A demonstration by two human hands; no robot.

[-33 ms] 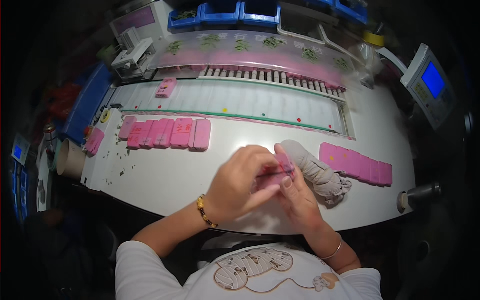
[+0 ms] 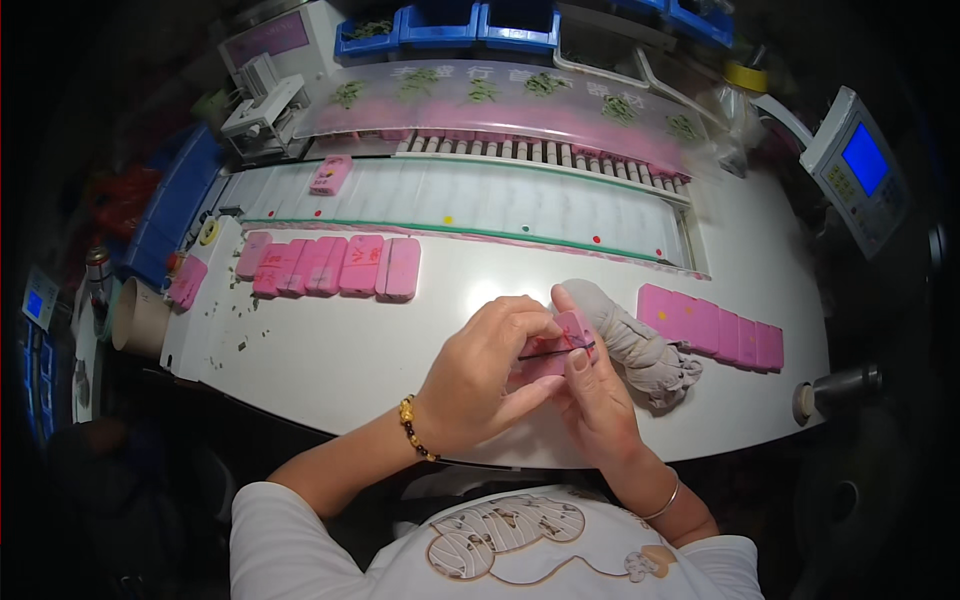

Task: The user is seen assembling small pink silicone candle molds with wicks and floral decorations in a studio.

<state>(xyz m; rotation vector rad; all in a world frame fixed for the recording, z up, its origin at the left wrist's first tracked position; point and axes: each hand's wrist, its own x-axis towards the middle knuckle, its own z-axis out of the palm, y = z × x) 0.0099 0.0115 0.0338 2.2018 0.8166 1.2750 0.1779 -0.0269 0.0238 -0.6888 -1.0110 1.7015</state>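
Above the white worktop, both my hands are on a small pink block [image 2: 572, 332] with red marks and a thin dark band around it. My right hand [image 2: 600, 400] grips it from the right, thumb pressed on its near side. My left hand [image 2: 490, 355] closes on its left part with curled fingers, which hide that end. Just right of the hands lies a crumpled grey cloth [image 2: 640, 345]. Several pink blocks stand in a left row [image 2: 325, 266], some with red marks and dark bands. Plain pink blocks overlap in a right row [image 2: 712, 328].
A single pink block [image 2: 330, 176] sits on the long pale track [image 2: 400, 195] behind. Beyond are rollers under a clear sheet [image 2: 450, 90] and blue bins [image 2: 440, 25]. A blue-screened device [image 2: 862, 165] stands right. Dark crumbs [image 2: 243, 346] lie left, near a beige cup [image 2: 140, 318].
The held pink block has tilted slightly, so its red-marked face and dark band show more clearly. My left hand has shifted a little; the surrounding things stay put.
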